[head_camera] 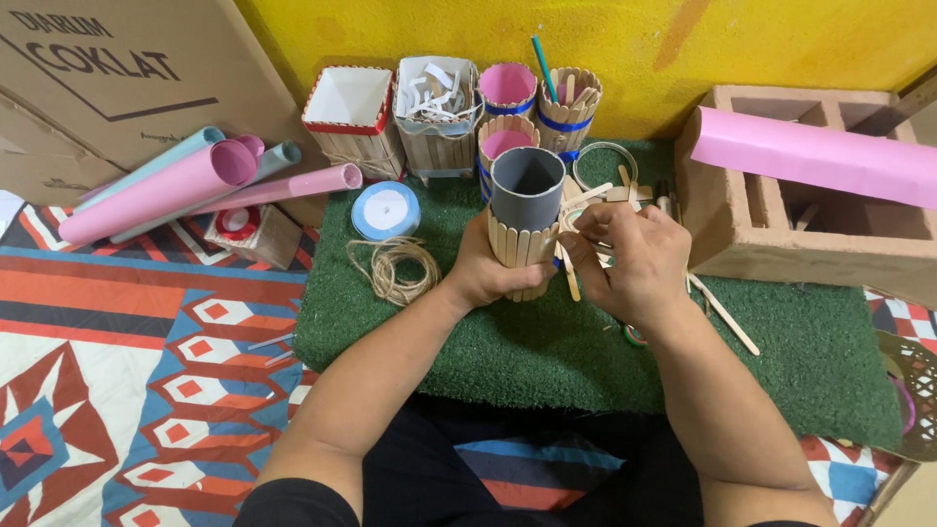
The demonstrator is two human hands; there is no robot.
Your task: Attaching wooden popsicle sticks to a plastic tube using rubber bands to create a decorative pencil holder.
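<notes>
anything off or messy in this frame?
Mostly tidy. Loose wooden sticks lie scattered on the green mat by the right hand, and the twine sits in a loose tangle. Nothing looks spilled or broken.

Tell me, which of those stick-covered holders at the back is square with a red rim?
The leftmost holder in the back row: it alone is square, white inside, with a red rim. Its neighbour holds white scraps; the others are round, pink-lined or filled with sticks.

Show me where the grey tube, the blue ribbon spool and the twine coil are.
grey tube (527, 190), head view, on its front wall.
blue ribbon spool (386, 210), head view, on its white centre.
twine coil (395, 270), head view, on its strands.
</notes>
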